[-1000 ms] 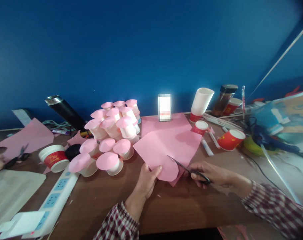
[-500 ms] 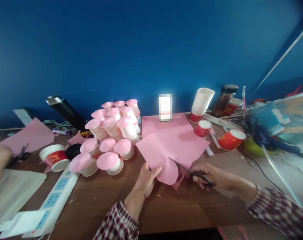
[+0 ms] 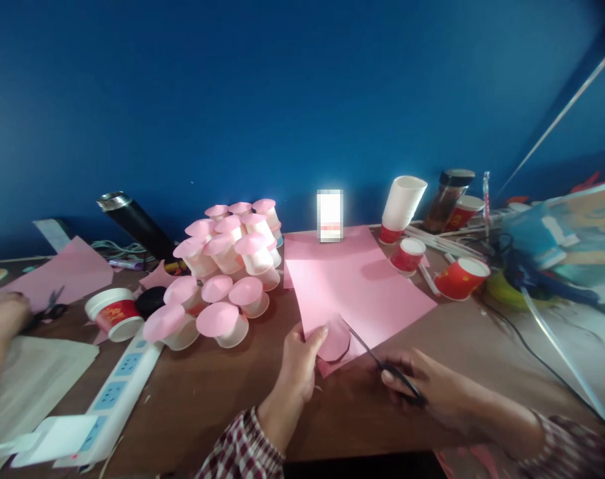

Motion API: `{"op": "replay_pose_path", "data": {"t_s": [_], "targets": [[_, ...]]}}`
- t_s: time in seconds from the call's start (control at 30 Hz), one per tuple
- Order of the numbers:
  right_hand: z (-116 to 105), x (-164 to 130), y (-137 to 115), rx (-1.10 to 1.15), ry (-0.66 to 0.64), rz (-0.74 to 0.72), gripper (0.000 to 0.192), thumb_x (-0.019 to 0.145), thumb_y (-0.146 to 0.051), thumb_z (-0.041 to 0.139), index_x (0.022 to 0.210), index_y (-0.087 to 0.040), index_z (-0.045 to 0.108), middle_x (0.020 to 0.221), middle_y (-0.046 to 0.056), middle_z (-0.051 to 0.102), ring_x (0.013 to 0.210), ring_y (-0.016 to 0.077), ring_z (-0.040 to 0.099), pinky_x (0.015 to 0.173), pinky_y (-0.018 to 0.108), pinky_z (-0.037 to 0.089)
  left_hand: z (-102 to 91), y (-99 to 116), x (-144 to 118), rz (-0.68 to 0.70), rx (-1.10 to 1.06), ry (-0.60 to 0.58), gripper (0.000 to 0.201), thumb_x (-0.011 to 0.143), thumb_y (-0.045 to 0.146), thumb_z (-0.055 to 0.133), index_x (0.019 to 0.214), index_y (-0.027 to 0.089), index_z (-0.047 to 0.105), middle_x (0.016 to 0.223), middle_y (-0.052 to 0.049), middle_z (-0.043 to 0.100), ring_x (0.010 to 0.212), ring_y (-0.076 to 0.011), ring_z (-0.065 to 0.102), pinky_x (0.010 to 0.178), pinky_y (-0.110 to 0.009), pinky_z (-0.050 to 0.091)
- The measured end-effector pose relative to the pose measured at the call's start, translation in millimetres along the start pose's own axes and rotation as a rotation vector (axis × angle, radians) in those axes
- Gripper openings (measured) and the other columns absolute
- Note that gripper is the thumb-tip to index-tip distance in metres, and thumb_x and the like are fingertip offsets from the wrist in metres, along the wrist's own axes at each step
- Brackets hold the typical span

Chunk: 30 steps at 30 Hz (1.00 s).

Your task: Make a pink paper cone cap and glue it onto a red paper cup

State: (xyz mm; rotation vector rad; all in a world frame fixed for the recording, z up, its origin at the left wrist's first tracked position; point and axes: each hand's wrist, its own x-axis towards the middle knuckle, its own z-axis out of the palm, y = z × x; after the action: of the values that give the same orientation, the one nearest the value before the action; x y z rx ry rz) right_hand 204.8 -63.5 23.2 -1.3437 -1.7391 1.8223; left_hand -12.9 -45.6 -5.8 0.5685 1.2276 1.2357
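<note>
My left hand (image 3: 302,356) pinches the near edge of a pink paper sheet (image 3: 377,293), thumb on top and fingers beneath. A rounded cut runs through the sheet beside the thumb. In my right hand (image 3: 414,386) is a pair of dark-handled scissors (image 3: 372,352), its blades pointing up and left with the tip at the cut. Farther back, another pink sheet (image 3: 367,238) lies flat on the table. Several white paper cups topped with shallow pink paper cones (image 3: 217,319) stand in rows left of my hands.
A white power strip (image 3: 113,399) with a plugged-in charger lies at left. Red paper cups (image 3: 462,278), a white cup stack (image 3: 404,203) and a dark-lidded bottle (image 3: 449,199) stand at right. Another person's hand (image 3: 5,319) is near other scissors (image 3: 51,309) at far left.
The held sheet has turned, its far right corner swinging right and toward me. My right hand has drawn back slightly toward me with the scissors; the left thumb has moved a little up.
</note>
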Motion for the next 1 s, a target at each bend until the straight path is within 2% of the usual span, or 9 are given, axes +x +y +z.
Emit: {"op": "replay_pose_path", "data": {"t_s": [0.13,0.27,0.37,0.57,0.83,1.0], "targets": [[-25,-11,-13,-0.123,-0.163,0.041,0.041,0.081,-0.051,0.057,0.099,-0.014,0.063,0.074,0.003,0.061,0.059,0.0113,0.054,0.052,0.021,0.042,-3.1,13,5,0.007,-0.057,0.004,0.037,0.062,0.032,0.077,0.088,0.008,0.066,0.078,-0.01,0.07,0.071,-0.0194,0.064,0.07,-0.032,0.049],[-38,-8,-24,-0.082,-0.158,-0.012,0.044,0.086,-0.051,0.05,0.107,-0.012,0.058,0.067,0.003,0.06,0.057,0.0111,0.055,0.052,0.022,0.042,-6.1,21,7,0.006,-0.035,0.003,0.034,0.062,0.032,0.077,0.085,0.008,0.066,0.078,-0.01,0.07,0.072,-0.0199,0.064,0.07,-0.032,0.049],[-35,3,-26,-0.026,-0.169,-0.071,0.046,0.088,-0.053,0.047,0.105,-0.011,0.055,0.069,0.004,0.061,0.055,0.01,0.054,0.051,0.021,0.041,-6.6,20,8,0.022,-0.026,-0.018,0.035,0.061,0.032,0.078,0.083,0.008,0.067,0.077,-0.01,0.07,0.072,-0.02,0.064,0.07,-0.031,0.048],[-28,19,-27,-0.052,-0.218,-0.058,0.048,0.085,-0.057,0.049,0.092,-0.01,0.057,0.069,0.005,0.061,0.057,0.01,0.054,0.052,0.021,0.043,-8.2,18,8,-0.016,-0.076,-0.05,0.04,0.063,0.035,0.077,0.089,0.006,0.067,0.078,-0.012,0.07,0.072,-0.021,0.065,0.071,-0.033,0.05],[-31,25,-22,-0.009,-0.267,-0.029,0.049,0.083,-0.056,0.052,0.098,-0.01,0.057,0.072,0.004,0.06,0.061,0.0114,0.056,0.054,0.022,0.046,-10.5,17,12,-0.035,-0.107,-0.044,0.042,0.06,0.036,0.078,0.088,0.007,0.067,0.077,-0.012,0.07,0.071,-0.022,0.065,0.07,-0.034,0.049],[-33,30,-16,0.075,-0.321,-0.014,0.049,0.082,-0.057,0.054,0.095,-0.009,0.058,0.066,0.002,0.057,0.054,0.0091,0.052,0.05,0.02,0.043,-11.0,17,13,-0.03,-0.122,-0.075,0.04,0.064,0.035,0.077,0.09,0.006,0.067,0.081,-0.013,0.07,0.074,-0.0224,0.065,0.072,-0.033,0.049]]}}
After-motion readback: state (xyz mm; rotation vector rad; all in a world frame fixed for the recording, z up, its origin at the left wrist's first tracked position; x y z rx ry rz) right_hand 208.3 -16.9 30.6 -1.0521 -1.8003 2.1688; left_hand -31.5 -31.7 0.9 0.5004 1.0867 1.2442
